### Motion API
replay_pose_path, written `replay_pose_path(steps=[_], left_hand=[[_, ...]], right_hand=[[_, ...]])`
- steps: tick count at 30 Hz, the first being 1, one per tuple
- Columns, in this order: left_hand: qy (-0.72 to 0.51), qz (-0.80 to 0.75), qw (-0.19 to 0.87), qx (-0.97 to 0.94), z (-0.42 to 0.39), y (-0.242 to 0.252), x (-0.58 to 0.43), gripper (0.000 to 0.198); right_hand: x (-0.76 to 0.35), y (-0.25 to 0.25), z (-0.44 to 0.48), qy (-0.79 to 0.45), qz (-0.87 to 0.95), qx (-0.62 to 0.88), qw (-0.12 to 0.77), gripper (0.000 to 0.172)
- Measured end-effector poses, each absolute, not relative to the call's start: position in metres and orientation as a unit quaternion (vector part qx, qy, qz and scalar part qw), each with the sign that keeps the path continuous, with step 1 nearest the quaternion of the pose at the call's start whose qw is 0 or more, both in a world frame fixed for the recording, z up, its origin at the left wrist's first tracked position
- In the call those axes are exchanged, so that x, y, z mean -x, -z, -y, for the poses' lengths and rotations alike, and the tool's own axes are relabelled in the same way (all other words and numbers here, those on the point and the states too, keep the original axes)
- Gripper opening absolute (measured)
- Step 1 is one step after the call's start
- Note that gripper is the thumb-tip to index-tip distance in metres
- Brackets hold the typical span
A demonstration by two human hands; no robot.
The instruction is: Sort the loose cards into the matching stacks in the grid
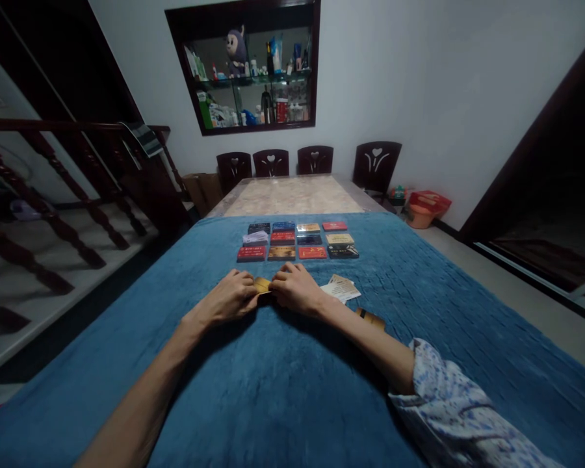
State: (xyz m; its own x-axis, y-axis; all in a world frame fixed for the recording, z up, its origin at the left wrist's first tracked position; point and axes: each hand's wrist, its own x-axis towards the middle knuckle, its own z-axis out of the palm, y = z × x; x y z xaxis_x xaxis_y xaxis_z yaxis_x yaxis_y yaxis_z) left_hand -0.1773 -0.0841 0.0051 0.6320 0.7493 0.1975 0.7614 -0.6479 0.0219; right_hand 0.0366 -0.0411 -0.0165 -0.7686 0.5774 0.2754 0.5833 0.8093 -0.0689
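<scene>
One gold card (262, 285), low at the blue cloth (214, 390), between two hands near the middle of the table. Pinched at its left end between thumb and bent fingers of the left hand (234, 291); held at its right end by the curled fingers of the right hand (295, 286). Cannot tell the place of the right thumb, hidden by the hand, nor any contact between card and cloth.

Beside the right wrist and partly covered by it, a white slip (341, 292), overlapping a tan slip (342, 279). Nearer, along the far edge of the right forearm (370, 343), a brown card (373, 318), also partly hidden. Higher on that arm, a patterned sleeve (463, 409).

Just beyond the hands, three rows of four stacks. Front, left to right: red stack (251, 253), gold-brown stack (281, 253), another red stack (312, 251), black stack (342, 251). Middle: white, red, dark blue, cream. Back: black, blue, gold, red.

Past the cloth, a marbled tabletop (292, 195), with four dark chairs (234, 167) behind. To the left, a brown box (205, 193) and a wooden railing (53, 125); to the right, an orange bucket (420, 216). On the wall, a framed shelf (258, 129) with a plush toy (236, 53) and bottles (270, 58).
</scene>
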Motion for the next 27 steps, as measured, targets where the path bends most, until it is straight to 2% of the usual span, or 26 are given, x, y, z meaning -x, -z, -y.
replay_pose_path(steps=[9, 16, 22, 27], left_hand=[[0.168, 0.421, -0.024, 0.891, 0.078, -0.002, 0.188, 0.024], [0.213, 0.46, -0.051, 0.86, 0.073, 0.01, 0.194, 0.029], [0.216, 0.504, -0.021, 0.836, 0.069, 0.022, 0.192, 0.026], [0.196, 0.527, 0.013, 0.827, 0.07, 0.028, 0.185, 0.035]], right_hand=[[-0.036, 0.023, 0.036, -0.004, 0.928, 0.323, 0.185, 0.012], [-0.035, 0.03, 0.037, 0.001, 0.91, 0.345, 0.229, 0.032], [-0.035, 0.032, 0.04, 0.014, 0.902, 0.375, 0.214, 0.033], [-0.036, 0.028, 0.045, 0.026, 0.894, 0.404, 0.19, 0.036]])
